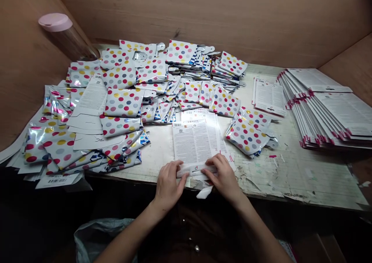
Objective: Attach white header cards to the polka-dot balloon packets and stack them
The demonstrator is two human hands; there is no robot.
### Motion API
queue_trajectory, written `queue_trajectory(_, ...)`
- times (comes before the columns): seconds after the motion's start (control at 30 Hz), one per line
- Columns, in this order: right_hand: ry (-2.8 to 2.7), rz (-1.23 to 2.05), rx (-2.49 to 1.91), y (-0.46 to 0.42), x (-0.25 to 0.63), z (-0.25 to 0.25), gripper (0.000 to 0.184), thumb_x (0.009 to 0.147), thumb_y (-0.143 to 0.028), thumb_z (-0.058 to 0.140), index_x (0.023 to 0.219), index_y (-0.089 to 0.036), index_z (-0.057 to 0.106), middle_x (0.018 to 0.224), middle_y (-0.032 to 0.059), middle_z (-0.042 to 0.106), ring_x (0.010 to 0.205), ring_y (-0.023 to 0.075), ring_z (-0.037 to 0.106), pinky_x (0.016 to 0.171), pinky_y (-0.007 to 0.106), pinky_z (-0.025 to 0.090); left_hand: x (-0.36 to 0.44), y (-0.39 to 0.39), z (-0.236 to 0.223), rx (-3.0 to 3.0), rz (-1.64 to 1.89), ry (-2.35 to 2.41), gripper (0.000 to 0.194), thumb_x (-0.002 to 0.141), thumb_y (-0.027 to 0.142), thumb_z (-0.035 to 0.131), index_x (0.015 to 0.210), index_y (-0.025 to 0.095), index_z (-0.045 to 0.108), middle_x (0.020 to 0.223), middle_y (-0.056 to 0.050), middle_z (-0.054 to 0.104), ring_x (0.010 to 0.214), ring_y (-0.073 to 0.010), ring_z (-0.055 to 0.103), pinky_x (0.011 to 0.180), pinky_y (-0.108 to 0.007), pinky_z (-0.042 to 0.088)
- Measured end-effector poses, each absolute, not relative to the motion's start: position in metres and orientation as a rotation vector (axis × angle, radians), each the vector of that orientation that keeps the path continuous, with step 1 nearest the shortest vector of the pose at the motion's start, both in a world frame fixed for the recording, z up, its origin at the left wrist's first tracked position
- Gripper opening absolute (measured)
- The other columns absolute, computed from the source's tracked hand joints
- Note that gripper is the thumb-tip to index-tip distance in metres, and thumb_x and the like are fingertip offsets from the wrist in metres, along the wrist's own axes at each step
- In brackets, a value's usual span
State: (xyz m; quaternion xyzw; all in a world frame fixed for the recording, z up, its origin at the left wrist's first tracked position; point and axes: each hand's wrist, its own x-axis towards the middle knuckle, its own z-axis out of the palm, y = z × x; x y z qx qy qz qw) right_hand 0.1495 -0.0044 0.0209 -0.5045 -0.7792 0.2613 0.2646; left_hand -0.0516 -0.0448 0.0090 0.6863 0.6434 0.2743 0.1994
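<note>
A printed card point(192, 141) with fine text and a small QR code lies at the table's front edge, on top of other printed cards point(219, 131). My left hand point(171, 181) curls its fingers and thumb around the card's lower left corner. At the lower right corner, my right hand point(222, 176) pinches the same card between thumb and fingers. A clear strip seems to run along that lower edge, partly covered by my fingers. Nearest on the right is a small pile of polka-dot foil packs point(248, 133).
Heaps of polka-dot packs point(123, 102) cover the left and back. Loose paper sheets point(90, 100) lie among them. A pink-lidded bottle point(68, 36) leans in the left corner. At right are stacked printed packets point(325, 116) and a smaller pile of packets point(270, 96). Wooden panels point(203, 19) enclose the table.
</note>
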Motion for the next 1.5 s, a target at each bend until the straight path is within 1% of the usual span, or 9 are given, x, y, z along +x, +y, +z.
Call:
queue_trajectory(0.13, -2.037, 0.524, -1.396, -0.004, 0.144, 0.000, 0.006, 0.088, -0.020, 0.061, 0.092, -0.021, 0.065, 0.091, 0.0068, 0.055, 0.086, 0.0213, 0.054, 0.077, 0.037, 0.050, -0.051, -0.034, 0.019, 1.679, 0.507, 2.100, 0.047, 0.079, 0.040, 0.067, 0.115, 0.017, 0.048, 0.105, -0.009, 0.054, 0.090, -0.0255, 0.059, 0.069, -0.035, 0.049)
queue_trajectory(0.37, -2.264, 0.015, -1.269, -0.040, 0.136, 0.019, 0.044, 0.092, -0.024, 0.053, 0.135, -0.015, 0.051, 0.125, 0.0163, 0.061, 0.114, 0.0327, 0.052, 0.091, 0.048, 0.046, -0.057, -0.029, 0.062, 1.408, 0.558, 1.451, 0.039, 0.093, 0.047, 0.042, 0.074, 0.019, 0.061, 0.072, -0.003, 0.061, 0.070, -0.0204, 0.057, 0.067, -0.030, 0.043)
queue_trajectory(0.53, -2.061, -0.309, -1.117, 0.018, 0.194, 0.058, 0.054, 0.092, -0.014, 0.049, 0.145, -0.017, 0.039, 0.119, 0.0135, 0.065, 0.108, 0.0262, 0.059, 0.091, 0.039, 0.047, -0.032, -0.006, 0.066, 1.431, 0.845, 1.412, 0.054, 0.095, 0.055, 0.028, 0.102, 0.017, 0.065, 0.091, -0.008, 0.061, 0.088, -0.0243, 0.056, 0.081, -0.037, 0.046)
queue_trajectory(0.63, -1.910, -0.496, -1.554, 0.099, 0.264, 0.062, 0.040, 0.095, -0.016, 0.039, 0.131, -0.014, 0.056, 0.118, 0.0172, 0.064, 0.108, 0.0290, 0.056, 0.092, 0.043, 0.043, -0.008, 0.020, 0.043, 1.697, 0.655, 1.978, 0.089, 0.072, 0.069, 0.060, 0.133, 0.006, 0.048, 0.119, -0.020, 0.049, 0.112, -0.0372, 0.045, 0.096, -0.050, 0.039)
queue_trajectory(0.77, -1.988, -0.265, -2.141, 0.197, 0.331, 0.048, 0.041, 0.093, -0.013, 0.035, 0.126, -0.012, 0.059, 0.124, 0.0197, 0.059, 0.119, 0.0330, 0.045, 0.100, 0.051, 0.032, 0.005, 0.036, 0.018, 1.765, 0.468, 2.353, 0.113, 0.062, 0.065, 0.073, 0.144, 0.002, 0.028, 0.127, -0.023, 0.043, 0.113, -0.0385, 0.042, 0.095, -0.052, 0.038)
queue_trajectory(1.0, -1.878, -0.044, -2.018, 0.169, 0.294, 0.061, 0.052, 0.086, -0.022, 0.051, 0.136, -0.008, 0.046, 0.134, 0.0254, 0.048, 0.122, 0.0380, 0.044, 0.097, 0.055, 0.035, -0.024, 0.036, 0.025, 1.692, 0.499, 2.364, 0.068, 0.069, 0.048, 0.077, 0.119, 0.011, 0.049, 0.107, -0.012, 0.056, 0.100, -0.0297, 0.053, 0.085, -0.040, 0.046)
queue_trajectory(1.1, -1.584, 0.859, -1.643, 0.082, 0.229, 0.063, 0.036, 0.091, -0.043, 0.048, 0.110, -0.016, 0.061, 0.091, 0.0130, 0.066, 0.075, 0.0234, 0.063, 0.068, 0.039, 0.051, -0.028, 0.030, 0.030, 1.664, 0.538, 2.353, 0.053, 0.074, 0.040, 0.075, 0.112, 0.013, 0.049, 0.107, -0.011, 0.057, 0.101, -0.0288, 0.056, 0.082, -0.039, 0.048)
queue_trajectory(1.23, -0.835, 2.082, -1.148, -0.012, 0.144, 0.048, 0.048, 0.089, -0.053, 0.051, 0.120, -0.016, 0.052, 0.072, 0.0039, 0.065, 0.043, 0.0155, 0.059, 0.039, 0.024, 0.040, -0.029, 0.019, 0.031, 1.548, 0.591, 2.281, 0.044, 0.082, 0.033, 0.066, 0.117, 0.015, 0.046, 0.106, -0.012, 0.060, 0.099, -0.0308, 0.059, 0.079, -0.042, 0.050)
queue_trajectory(1.5, -0.108, 1.962, -0.927, -0.042, 0.108, 0.039, 0.046, 0.080, -0.032, 0.071, 0.121, -0.016, 0.055, 0.087, 0.0009, 0.066, 0.051, 0.0073, 0.057, 0.045, 0.019, 0.043, -0.037, -0.020, 0.038, 1.169, 1.076, 1.847, 0.027, 0.086, 0.040, 0.059, 0.100, 0.021, 0.047, 0.094, -0.005, 0.065, 0.087, -0.0232, 0.066, 0.078, -0.039, 0.055)
